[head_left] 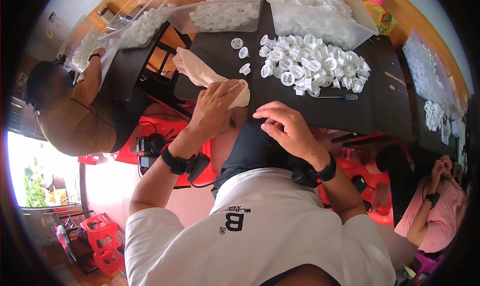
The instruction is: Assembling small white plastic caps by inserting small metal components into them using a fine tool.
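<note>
Resting over one end of the cream cloth (196, 71), the left hand (212, 106) has its fingers laid across the fabric — whether it grips beneath cannot be told. The cloth lies at the near left part of the dark table (217, 53). The right hand (284, 128) is released, fingers loosely bent, near the table's front edge. Beyond the hands: three single white plastic parts (243, 52), then a pile (315, 66) of similar parts. A screwdriver (348, 97) lies just beside the pile — a clear tub (367, 27) of parts stands behind
</note>
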